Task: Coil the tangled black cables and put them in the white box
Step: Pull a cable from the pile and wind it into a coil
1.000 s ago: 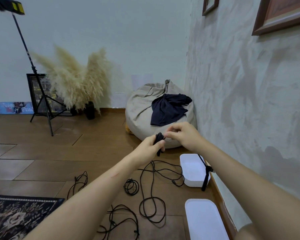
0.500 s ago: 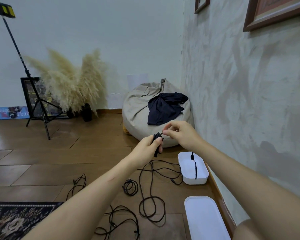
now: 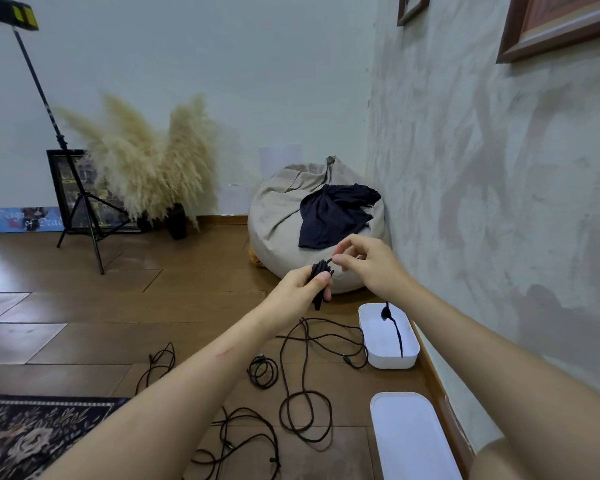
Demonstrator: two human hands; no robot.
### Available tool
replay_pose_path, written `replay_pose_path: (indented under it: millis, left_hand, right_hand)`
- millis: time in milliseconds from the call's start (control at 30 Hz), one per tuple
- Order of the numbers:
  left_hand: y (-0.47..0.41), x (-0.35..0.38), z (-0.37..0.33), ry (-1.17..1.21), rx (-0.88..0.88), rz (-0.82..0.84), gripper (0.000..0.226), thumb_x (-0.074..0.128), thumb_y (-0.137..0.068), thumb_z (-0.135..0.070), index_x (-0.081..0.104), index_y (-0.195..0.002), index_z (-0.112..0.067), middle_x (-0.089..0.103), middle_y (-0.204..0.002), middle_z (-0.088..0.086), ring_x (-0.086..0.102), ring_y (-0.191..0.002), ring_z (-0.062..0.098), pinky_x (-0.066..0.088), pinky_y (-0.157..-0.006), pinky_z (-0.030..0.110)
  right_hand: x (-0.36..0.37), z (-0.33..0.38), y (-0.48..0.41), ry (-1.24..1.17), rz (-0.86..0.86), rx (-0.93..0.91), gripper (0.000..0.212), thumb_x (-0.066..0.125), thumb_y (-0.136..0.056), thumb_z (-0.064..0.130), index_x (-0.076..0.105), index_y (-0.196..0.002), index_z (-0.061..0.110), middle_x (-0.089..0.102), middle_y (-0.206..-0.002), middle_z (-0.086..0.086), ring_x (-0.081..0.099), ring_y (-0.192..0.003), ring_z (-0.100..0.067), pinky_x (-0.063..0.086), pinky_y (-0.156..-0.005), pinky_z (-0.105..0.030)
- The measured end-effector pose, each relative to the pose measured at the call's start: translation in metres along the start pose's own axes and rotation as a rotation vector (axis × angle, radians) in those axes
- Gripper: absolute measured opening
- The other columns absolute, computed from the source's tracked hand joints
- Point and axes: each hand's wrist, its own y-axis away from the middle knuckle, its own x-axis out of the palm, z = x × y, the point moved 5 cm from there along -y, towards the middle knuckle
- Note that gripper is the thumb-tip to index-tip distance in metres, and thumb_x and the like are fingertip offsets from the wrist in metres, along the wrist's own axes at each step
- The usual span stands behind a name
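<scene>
1. One cable, the bundle (image 3: 321, 271), is wound into a short tight hank. It is held in the air in front of the beanbag (image 3: 284, 220), up and left of the white box (image 3: 390, 362). I judge the winding to be nearly done but not yet secured.
2. A loose tail (image 3: 395, 332) hangs from under the right wrist and shows against the box interior. I cannot tell whether its end touches the box floor or hangs just above it.
3. The white box sits open by the wall, with its lid (image 3: 409, 438) on the floor nearer the camera. No finished coil shows inside it.
4. Still on the floor are a long sprawling cable (image 3: 303, 379), a small coil (image 3: 264, 370), a looped cable (image 3: 156, 367) to the left and a tangle (image 3: 246, 441) nearest the camera. Most of the task remains.
5. The left hand (image 3: 300, 289) has the arm stretched forward. Its fingers are curled round the bundle and the thumb is pressed across the front, a firm grip.
6. The right hand (image 3: 373, 266) is just beside the bundle top. Its thumb and forefinger pinch a strand there, and the other fingers are loosely bent.
</scene>
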Motion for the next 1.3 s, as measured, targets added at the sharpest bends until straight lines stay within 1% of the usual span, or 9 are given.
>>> replay_pose_path:
  millis: [167,333,433,567,767,967,1067,1167,1300]
  left_hand:
    - [0.0,-0.002,-0.007,0.028,0.02,0.042,0.038,0.048,-0.103,-0.041,0.066,-0.102,-0.007,0.068,-0.085,-0.009,0.063,-0.096,0.016,0.047,-0.103,0.05]
    - [0.0,-0.008,-0.016,0.073,0.037,0.086,0.025,0.048,-0.109,-0.028,0.064,-0.116,-0.01,0.067,-0.091,-0.006,0.062,-0.097,0.009,0.046,-0.099,0.033]
    - [0.001,-0.009,-0.021,0.105,0.049,0.118,0.035,0.049,-0.101,-0.034,0.063,-0.114,-0.004,0.066,-0.09,-0.004,0.062,-0.098,0.011,0.046,-0.099,0.033]
    - [0.003,-0.009,-0.022,0.156,0.057,0.16,0.024,0.051,-0.099,-0.034,0.065,-0.112,-0.018,0.066,-0.091,-0.004,0.062,-0.101,0.01,0.046,-0.102,0.033]
    - [-0.003,-0.013,-0.03,0.286,0.105,0.123,0.031,0.056,-0.097,-0.029,0.063,-0.11,-0.001,0.067,-0.095,-0.003,0.062,-0.109,0.018,0.042,-0.113,0.044]
    - [-0.013,-0.022,-0.024,0.59,0.027,-0.165,0.014,0.061,-0.091,-0.031,0.071,-0.088,-0.021,0.07,-0.084,-0.005,0.061,-0.101,0.024,0.048,-0.088,0.041]
    - [-0.012,-0.031,-0.019,0.477,0.005,-0.356,0.02,0.061,-0.101,-0.026,0.069,-0.083,-0.02,0.07,-0.088,-0.004,0.064,-0.094,0.013,0.047,-0.085,0.034]
    - [-0.008,-0.034,-0.017,0.363,-0.01,-0.507,0.021,0.057,-0.104,-0.019,0.064,-0.086,-0.015,0.067,-0.083,-0.007,0.061,-0.08,0.005,0.047,-0.08,0.026]
    - [-0.007,-0.037,-0.01,0.065,-0.04,-0.584,0.014,0.056,-0.103,-0.024,0.063,-0.094,-0.015,0.07,-0.091,-0.002,0.064,-0.087,0.015,0.051,-0.079,0.037]
  right_hand:
    - [-0.002,-0.001,0.0,-0.043,-0.002,-0.001,0.005,0.071,-0.094,0.031,0.071,-0.089,0.031,0.069,-0.075,0.004,0.056,-0.067,0.0,0.043,-0.069,-0.025]
    - [0.0,0.004,0.0,-0.116,0.016,0.001,0.008,0.067,-0.098,0.023,0.072,-0.093,0.028,0.067,-0.076,0.006,0.053,-0.067,-0.005,0.042,-0.063,-0.015]
    - [0.002,0.007,0.002,-0.152,0.035,0.008,0.009,0.065,-0.099,0.019,0.072,-0.097,0.024,0.066,-0.08,0.0,0.056,-0.068,0.001,0.044,-0.062,-0.01]
    - [0.005,0.003,0.002,-0.18,0.04,0.057,0.012,0.062,-0.101,0.017,0.073,-0.103,0.02,0.067,-0.084,-0.003,0.059,-0.074,-0.005,0.046,-0.063,-0.012]
    - [0.017,0.006,0.008,-0.332,0.047,0.106,0.024,0.05,-0.105,0.005,0.073,-0.103,0.014,0.069,-0.072,0.014,0.061,-0.069,0.003,0.047,-0.065,-0.011]
    - [0.061,0.004,0.019,-0.27,0.229,0.211,0.016,0.053,-0.106,0.021,0.068,-0.109,0.023,0.072,-0.08,-0.002,0.059,-0.067,-0.009,0.048,-0.064,-0.02]
    - [0.073,0.016,0.018,-0.257,0.284,0.167,0.016,0.051,-0.107,0.024,0.067,-0.107,0.027,0.069,-0.076,-0.001,0.056,-0.065,-0.01,0.044,-0.059,-0.019]
    - [0.078,0.03,0.016,-0.213,0.331,0.105,0.026,0.048,-0.106,0.017,0.065,-0.089,0.026,0.06,-0.068,0.001,0.048,-0.06,-0.013,0.038,-0.054,-0.021]
    - [0.072,0.034,0.012,-0.122,0.363,0.121,0.029,0.048,-0.103,0.009,0.064,-0.081,0.016,0.056,-0.067,0.002,0.045,-0.055,-0.007,0.036,-0.053,-0.018]
